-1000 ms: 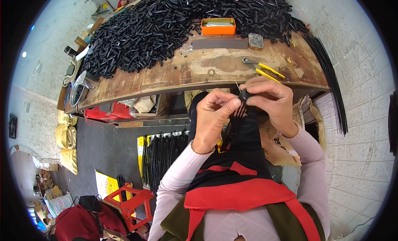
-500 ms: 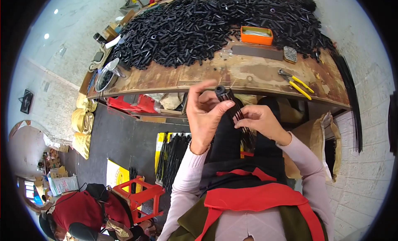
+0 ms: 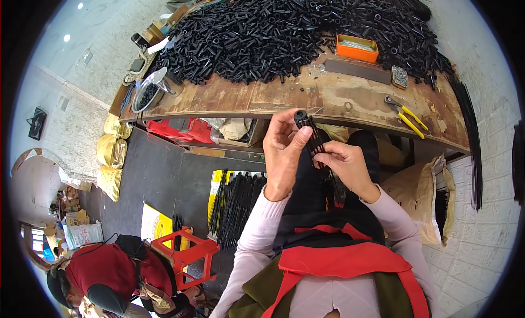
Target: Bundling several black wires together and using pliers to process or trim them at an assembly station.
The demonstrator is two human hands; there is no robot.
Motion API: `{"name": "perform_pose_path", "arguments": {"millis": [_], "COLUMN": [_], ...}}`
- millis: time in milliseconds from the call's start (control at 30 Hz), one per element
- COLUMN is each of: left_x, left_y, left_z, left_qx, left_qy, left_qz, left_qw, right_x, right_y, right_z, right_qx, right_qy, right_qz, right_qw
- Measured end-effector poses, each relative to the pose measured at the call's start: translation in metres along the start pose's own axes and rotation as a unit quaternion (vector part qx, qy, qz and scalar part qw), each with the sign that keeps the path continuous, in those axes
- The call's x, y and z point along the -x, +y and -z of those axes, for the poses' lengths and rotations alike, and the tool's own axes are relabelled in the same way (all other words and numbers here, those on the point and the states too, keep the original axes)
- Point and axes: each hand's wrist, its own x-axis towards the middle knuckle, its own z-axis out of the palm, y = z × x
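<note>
My left hand (image 3: 283,154) grips the upper end of a short black tube (image 3: 306,127) with thin black rods running out of its lower end. My right hand (image 3: 344,166) pinches those rods just below the tube, fingers closed around them. Both hands are held over my lap, in front of the edge of a worn wooden workbench (image 3: 273,99). A large heap of black tubes (image 3: 284,31) covers the back of the bench.
On the bench lie an orange tray (image 3: 356,48), yellow-handled pliers (image 3: 407,115), a dark flat bar (image 3: 358,71) and a bowl of small black parts (image 3: 146,94). Black rods (image 3: 235,200) lie on the floor by a red stool (image 3: 186,252). Another person (image 3: 109,274) crouches at lower left.
My hands have dropped from the bench edge toward my lap. The left hand has taken the tube's top end, and the right has slid down onto the rods.
</note>
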Motion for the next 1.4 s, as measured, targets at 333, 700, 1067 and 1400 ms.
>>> {"name": "perform_pose_path", "arguments": {"millis": [333,700,1067,1400], "left_x": [0.012,0.012,0.016,-0.010], "left_y": [-0.004,-0.002,-0.035,-0.040], "left_z": [-0.024,-0.022,-0.036,-0.022], "left_qx": [-0.102,-0.042,-0.167,-0.125], "left_qy": [-0.002,-0.051,-0.050,-0.118], "left_qz": [-0.064,-0.017,-0.088,-0.022], "left_qw": [0.993,0.998,0.981,0.985], "right_x": [0.003,0.007,0.014,0.025], "right_y": [0.004,0.016,0.024,-0.018], "right_z": [-0.006,-0.004,-0.003,0.164], "right_qx": [0.063,0.034,0.148,0.515], "right_qy": [0.088,0.114,0.171,0.198], "right_qz": [0.007,0.052,0.096,0.160], "right_qw": [0.994,0.992,0.969,0.819]}}
